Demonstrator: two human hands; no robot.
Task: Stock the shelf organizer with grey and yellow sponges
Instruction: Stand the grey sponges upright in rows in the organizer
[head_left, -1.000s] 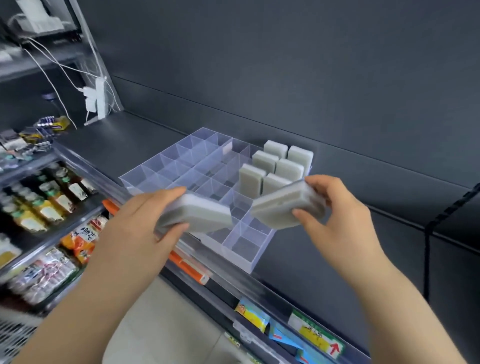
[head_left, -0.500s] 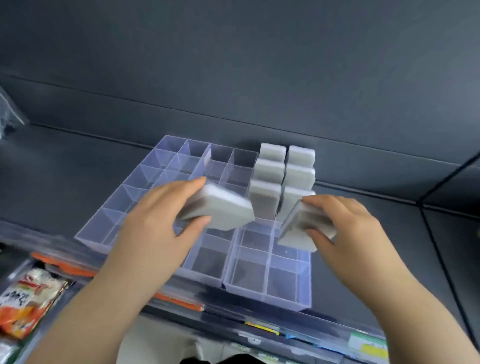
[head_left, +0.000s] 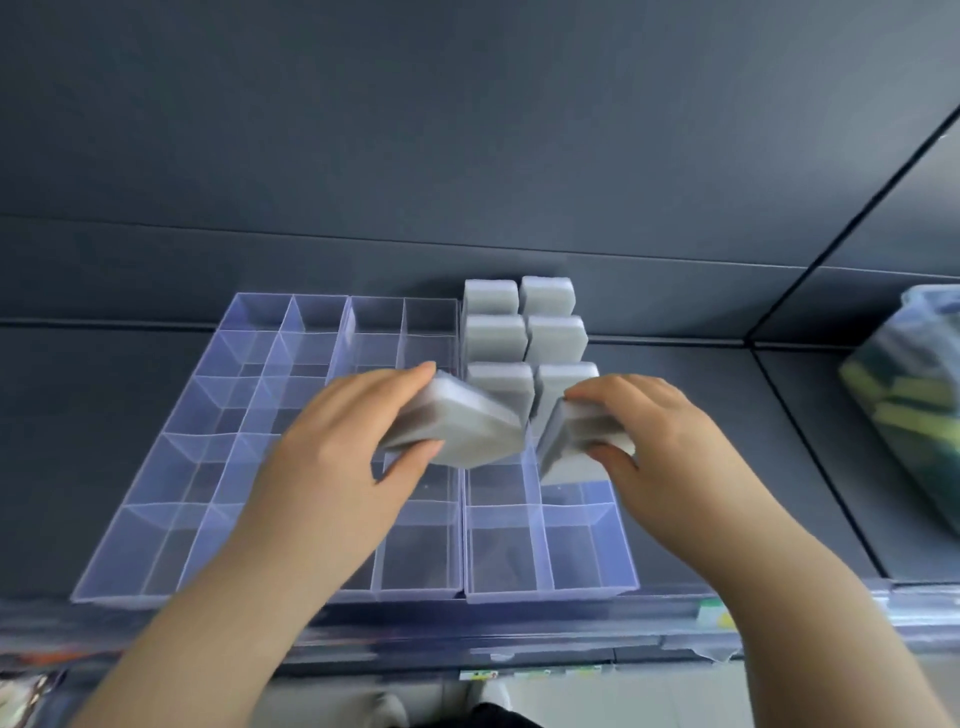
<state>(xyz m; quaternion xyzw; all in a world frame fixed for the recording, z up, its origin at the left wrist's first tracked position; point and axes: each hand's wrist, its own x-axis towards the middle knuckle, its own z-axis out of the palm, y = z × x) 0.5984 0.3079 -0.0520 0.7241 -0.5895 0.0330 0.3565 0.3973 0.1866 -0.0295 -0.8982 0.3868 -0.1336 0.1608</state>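
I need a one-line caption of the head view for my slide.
Left hand holds a sponge and right hand a second sponge over the organizer, where six sponges already stand.

No legible text or number in my view; the shelf-edge labels (head_left: 716, 616) are blurred beyond reading.

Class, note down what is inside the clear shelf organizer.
Six grey sponges stand upright in the organizer's back right cells. Other visible cells look empty. The left hand and right hand, each gripping a sponge, hide some middle cells.
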